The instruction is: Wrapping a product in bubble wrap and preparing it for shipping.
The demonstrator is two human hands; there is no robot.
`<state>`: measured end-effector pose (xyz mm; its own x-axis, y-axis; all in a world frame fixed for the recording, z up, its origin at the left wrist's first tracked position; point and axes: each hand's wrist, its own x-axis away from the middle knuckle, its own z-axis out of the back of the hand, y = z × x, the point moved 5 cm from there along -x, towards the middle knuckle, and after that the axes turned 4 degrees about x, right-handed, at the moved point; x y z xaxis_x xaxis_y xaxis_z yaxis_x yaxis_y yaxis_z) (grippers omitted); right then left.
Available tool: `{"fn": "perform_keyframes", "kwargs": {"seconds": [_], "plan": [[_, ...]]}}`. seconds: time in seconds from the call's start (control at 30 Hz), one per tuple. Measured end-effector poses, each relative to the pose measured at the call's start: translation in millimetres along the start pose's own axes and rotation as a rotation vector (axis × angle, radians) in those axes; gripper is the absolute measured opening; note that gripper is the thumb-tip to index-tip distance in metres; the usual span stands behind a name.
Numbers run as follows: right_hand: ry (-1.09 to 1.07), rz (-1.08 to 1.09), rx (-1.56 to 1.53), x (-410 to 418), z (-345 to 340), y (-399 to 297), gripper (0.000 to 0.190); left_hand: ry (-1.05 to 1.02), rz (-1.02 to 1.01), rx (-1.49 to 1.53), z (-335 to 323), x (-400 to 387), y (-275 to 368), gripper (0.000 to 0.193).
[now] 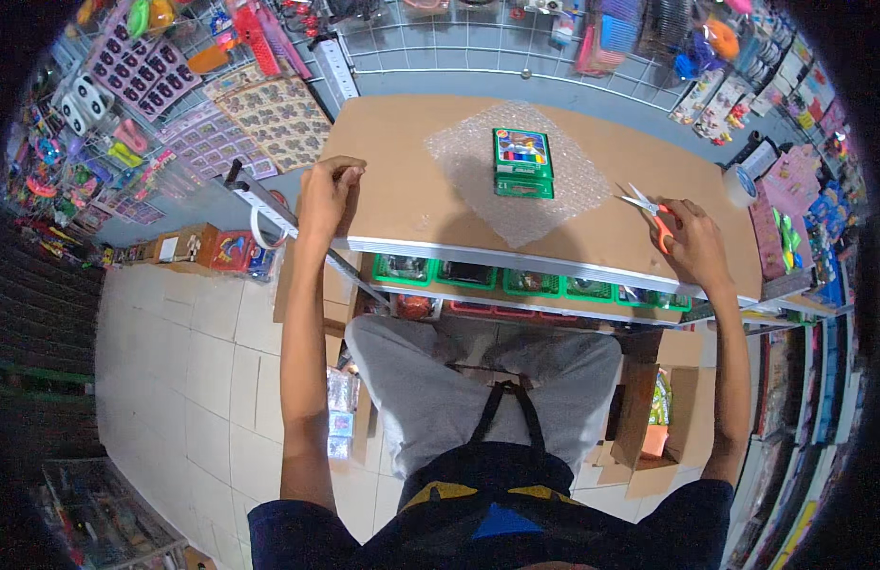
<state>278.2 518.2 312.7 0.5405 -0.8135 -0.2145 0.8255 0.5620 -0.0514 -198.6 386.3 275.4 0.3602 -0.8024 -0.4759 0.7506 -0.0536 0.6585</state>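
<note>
My left hand (326, 196) is at the left end of the brown tabletop (397, 185), its fingers curled in towards the thumb. I see nothing held in it. My right hand (696, 235) has hold of scissors (653, 214) with orange handles, near the right side of the top. Their blades are parted and point up and left, close to the right corner of a sheet of bubble wrap (461, 164). On that sheet lies a green flat box (523, 164) with a colourful picture and writing, apparently a pack of colouring pencils or pens.
A roll of tape (740, 185) stands at the tabletop's right end. Behind rises a white wire grid (440, 60) hung with small goods. Green baskets (532, 283) sit on the shelf underneath. A metal upright (262, 203) stands by my left forearm; an open carton (653, 434) is low right.
</note>
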Motion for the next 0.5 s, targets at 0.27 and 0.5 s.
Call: {"fn": "perform_keyframes", "kwargs": {"seconds": [0.27, 0.5], "plan": [[0.052, 0.017, -0.047, 4.3, -0.1, -0.9, 0.043, -0.071, -0.015, -0.036, -2.3, -7.3, -6.0, 0.012], [-0.005, -0.071, -0.097, -0.5, 2.7, 13.5, 0.044, -0.001, -0.124, -0.110, -1.5, -13.7, -6.8, 0.011]]}}
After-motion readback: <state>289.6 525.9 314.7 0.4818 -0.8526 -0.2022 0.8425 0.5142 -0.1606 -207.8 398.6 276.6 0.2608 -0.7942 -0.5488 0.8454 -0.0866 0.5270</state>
